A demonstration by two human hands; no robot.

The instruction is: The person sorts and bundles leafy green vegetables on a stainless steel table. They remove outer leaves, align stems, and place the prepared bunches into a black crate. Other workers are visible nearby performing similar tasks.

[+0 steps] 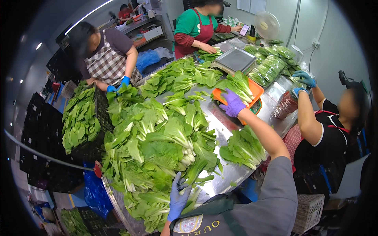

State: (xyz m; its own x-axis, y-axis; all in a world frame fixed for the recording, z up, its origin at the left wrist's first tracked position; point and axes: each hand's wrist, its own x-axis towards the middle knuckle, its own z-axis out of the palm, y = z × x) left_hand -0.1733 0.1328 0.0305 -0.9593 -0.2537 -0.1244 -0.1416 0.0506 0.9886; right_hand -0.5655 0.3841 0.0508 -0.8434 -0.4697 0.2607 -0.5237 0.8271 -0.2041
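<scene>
Purple-blue gloves cover both my hands. My left hand rests at the near edge of a large heap of leafy greens, fingers apart beside a loose leaf; whether it touches the leaf is hard to tell. Stretched forward, my right hand is at the near left rim of an orange plastic tray, its fingers spread. A bunch of greens lies in that tray, which sits on a small green scale. Another bunch of greens lies on the metal table, below my right forearm.
Co-workers stand at the far left, far side and right. A flat-topped scale, bagged greens and a white fan stand toward the back right. A black crate of greens borders the table's left side. A white plastic basket is at lower right.
</scene>
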